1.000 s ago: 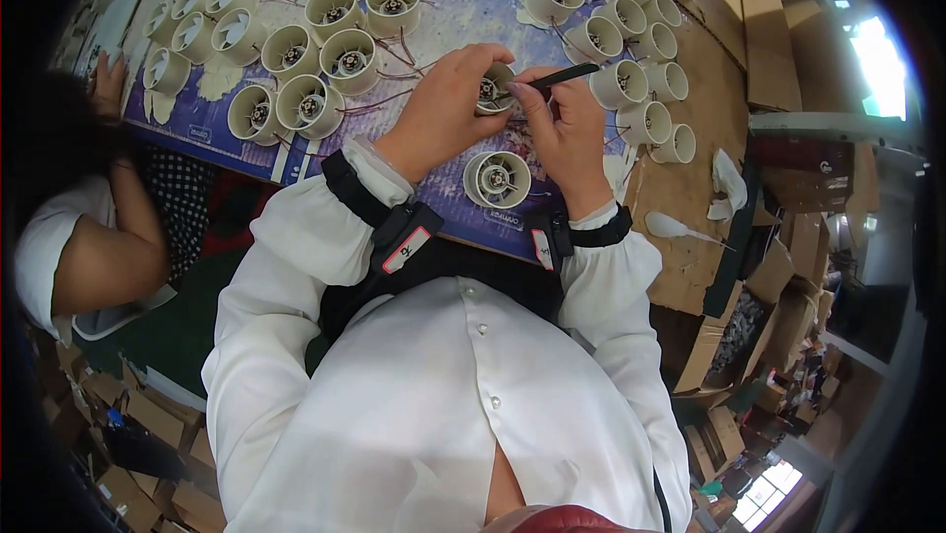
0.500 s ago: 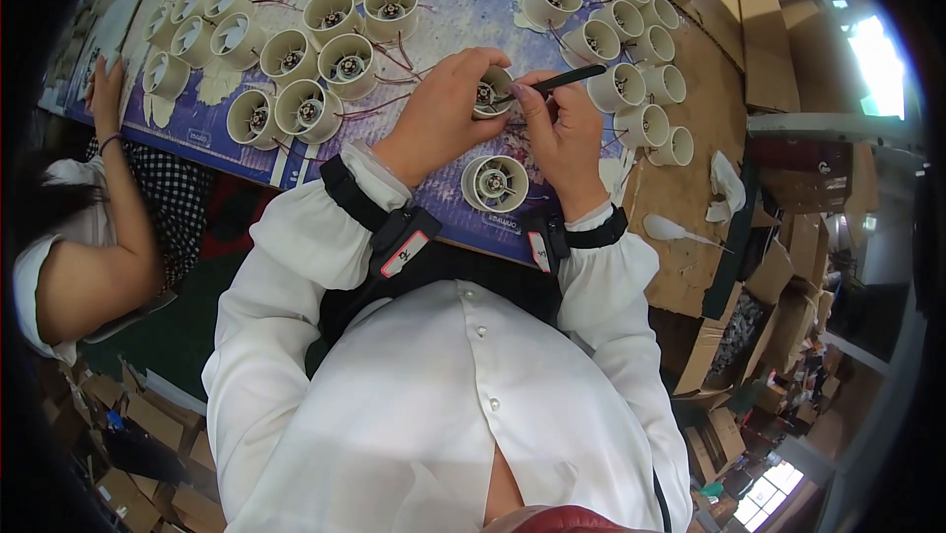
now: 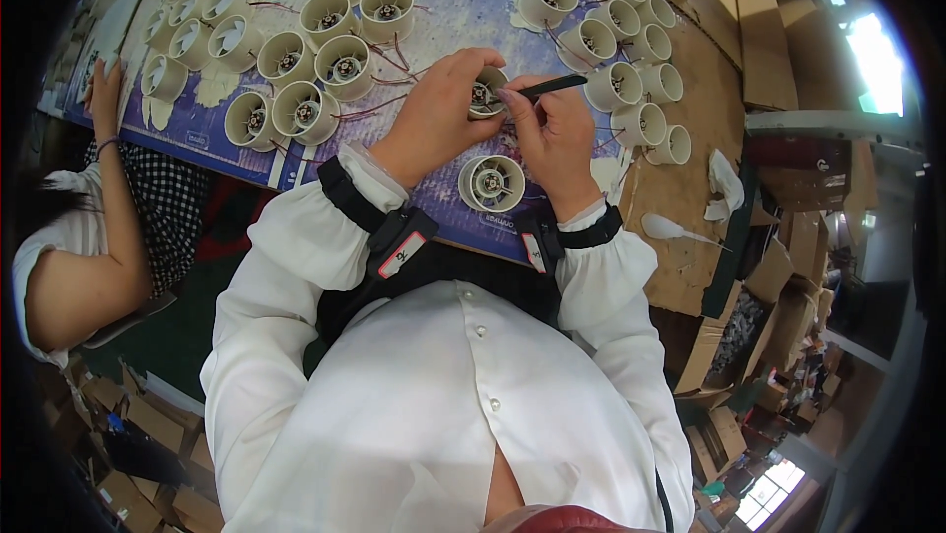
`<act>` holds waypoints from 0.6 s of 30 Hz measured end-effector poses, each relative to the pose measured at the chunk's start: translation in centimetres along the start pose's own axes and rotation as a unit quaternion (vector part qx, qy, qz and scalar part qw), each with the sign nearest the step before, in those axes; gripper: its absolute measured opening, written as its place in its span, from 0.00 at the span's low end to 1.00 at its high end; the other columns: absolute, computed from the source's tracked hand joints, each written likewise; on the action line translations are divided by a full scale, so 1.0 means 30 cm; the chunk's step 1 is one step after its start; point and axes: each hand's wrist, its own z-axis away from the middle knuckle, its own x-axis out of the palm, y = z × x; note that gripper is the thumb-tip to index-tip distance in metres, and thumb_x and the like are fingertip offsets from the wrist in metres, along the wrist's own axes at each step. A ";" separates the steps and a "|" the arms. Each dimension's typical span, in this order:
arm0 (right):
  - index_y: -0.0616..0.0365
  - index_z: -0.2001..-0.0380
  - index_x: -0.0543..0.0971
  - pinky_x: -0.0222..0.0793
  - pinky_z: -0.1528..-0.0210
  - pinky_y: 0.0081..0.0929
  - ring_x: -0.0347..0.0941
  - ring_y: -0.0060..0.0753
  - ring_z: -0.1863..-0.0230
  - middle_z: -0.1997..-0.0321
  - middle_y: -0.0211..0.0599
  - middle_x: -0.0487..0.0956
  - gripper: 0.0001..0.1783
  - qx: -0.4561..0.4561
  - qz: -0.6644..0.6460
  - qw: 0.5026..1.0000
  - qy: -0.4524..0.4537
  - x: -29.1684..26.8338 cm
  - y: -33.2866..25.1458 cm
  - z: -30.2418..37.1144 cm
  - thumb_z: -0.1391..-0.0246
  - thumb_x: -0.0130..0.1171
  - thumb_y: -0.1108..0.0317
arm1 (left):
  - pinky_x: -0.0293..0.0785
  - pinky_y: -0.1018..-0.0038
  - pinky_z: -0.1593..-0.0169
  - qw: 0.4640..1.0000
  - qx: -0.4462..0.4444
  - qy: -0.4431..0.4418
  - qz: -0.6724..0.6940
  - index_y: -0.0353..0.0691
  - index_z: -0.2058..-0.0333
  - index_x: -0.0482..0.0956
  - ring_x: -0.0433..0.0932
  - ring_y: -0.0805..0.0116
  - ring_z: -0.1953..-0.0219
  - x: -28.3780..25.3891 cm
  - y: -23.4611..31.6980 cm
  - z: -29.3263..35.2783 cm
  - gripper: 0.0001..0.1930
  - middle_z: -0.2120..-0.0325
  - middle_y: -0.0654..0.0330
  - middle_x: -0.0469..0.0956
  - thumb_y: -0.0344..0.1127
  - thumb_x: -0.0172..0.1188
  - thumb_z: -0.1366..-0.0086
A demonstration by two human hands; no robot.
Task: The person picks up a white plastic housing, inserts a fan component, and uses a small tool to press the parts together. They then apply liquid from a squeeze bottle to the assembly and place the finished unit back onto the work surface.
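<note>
My left hand (image 3: 434,121) is closed round a cream, cup-shaped plastic housing (image 3: 500,78), its opening tilted toward me and a small motor showing inside. Pinched in my right hand (image 3: 560,144) is a pair of slim black tweezers (image 3: 556,87). Their tip points into the housing's opening, where my right fingers hide the exact contact. Just below both hands, a second cream housing (image 3: 492,184) stands on the table with a round motor part at its centre.
Several like housings with dark red wires (image 3: 345,68) stand left of my hands, and more (image 3: 613,87) to the right. A white pointed bottle (image 3: 665,228) lies on cardboard (image 3: 680,193) at right. A co-worker's arm (image 3: 120,193) rests at the table's left edge.
The tweezers' rear end has dipped and moved slightly left with my right hand. My left hand keeps its hold on the housing, almost unmoved.
</note>
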 end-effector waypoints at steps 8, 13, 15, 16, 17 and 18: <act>0.62 0.67 0.81 0.64 0.73 0.22 0.70 0.24 0.75 0.65 0.33 0.80 0.08 0.018 -0.020 0.999 0.032 -0.005 -0.004 0.005 0.43 0.62 0.67 | 0.71 0.61 0.50 1.000 0.016 0.012 -0.007 0.39 0.51 0.69 0.74 0.49 0.53 -0.003 0.009 0.002 0.29 0.57 0.52 0.75 0.29 0.70 0.53; 0.62 0.67 0.81 0.64 0.72 0.21 0.70 0.24 0.75 0.65 0.34 0.80 0.07 0.018 -0.006 1.000 0.007 -0.003 0.000 0.000 0.43 0.62 0.68 | 0.71 0.61 0.50 1.000 0.020 0.013 -0.010 0.39 0.51 0.69 0.74 0.49 0.53 -0.002 0.004 0.001 0.29 0.57 0.52 0.75 0.29 0.69 0.53; 0.62 0.67 0.81 0.65 0.72 0.21 0.70 0.24 0.75 0.65 0.34 0.80 0.07 0.011 0.002 1.000 0.005 -0.003 0.002 -0.001 0.43 0.62 0.68 | 0.71 0.61 0.50 1.000 0.020 0.013 -0.012 0.39 0.51 0.69 0.74 0.49 0.53 -0.001 0.004 0.000 0.29 0.57 0.52 0.75 0.29 0.69 0.53; 0.62 0.67 0.81 0.65 0.72 0.21 0.70 0.24 0.75 0.65 0.34 0.80 0.07 0.012 0.000 1.000 0.005 -0.002 0.001 -0.001 0.43 0.62 0.68 | 0.71 0.61 0.50 1.000 0.020 0.013 -0.012 0.39 0.51 0.69 0.74 0.49 0.53 -0.001 0.004 0.001 0.29 0.57 0.52 0.75 0.29 0.69 0.53; 0.62 0.67 0.81 0.65 0.72 0.21 0.70 0.24 0.75 0.65 0.34 0.80 0.07 0.012 -0.001 1.000 0.006 -0.001 0.000 -0.001 0.43 0.62 0.68 | 0.71 0.61 0.50 1.000 0.020 0.014 -0.012 0.39 0.51 0.69 0.74 0.49 0.53 -0.001 0.003 0.001 0.29 0.57 0.52 0.75 0.29 0.69 0.53; 0.62 0.67 0.81 0.65 0.73 0.21 0.70 0.24 0.75 0.66 0.34 0.80 0.07 0.013 -0.002 1.000 0.006 -0.001 0.000 -0.001 0.43 0.62 0.68 | 0.71 0.61 0.50 1.000 0.020 0.015 -0.012 0.39 0.51 0.69 0.74 0.49 0.53 -0.001 0.003 0.002 0.29 0.57 0.52 0.75 0.29 0.69 0.53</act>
